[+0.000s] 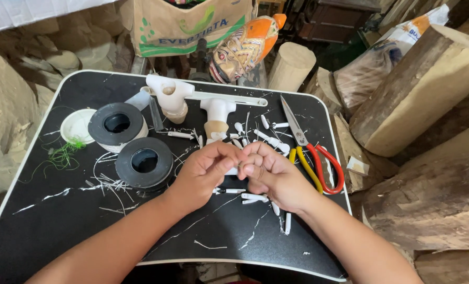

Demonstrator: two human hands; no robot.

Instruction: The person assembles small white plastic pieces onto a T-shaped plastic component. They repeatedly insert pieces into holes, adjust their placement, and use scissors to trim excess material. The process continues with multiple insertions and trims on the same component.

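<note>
Black marbled worktop [50,231] strewn with white pegs [254,198]; left hand [205,171] and right hand [268,173] together pinch one small white piece [232,171]; scissors [313,152] nearby.

The left hand [205,171] and right hand [268,176] meet with curled fingers that cover nearly all of a small white piece [231,171], so its shape cannot be told. At twelve o'clock the printed bag [187,23] is cut off by the top edge, and at three o'clock the logs [429,89] run out of view.

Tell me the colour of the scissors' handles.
Red, on the scissors right of the hands; head view.
</note>
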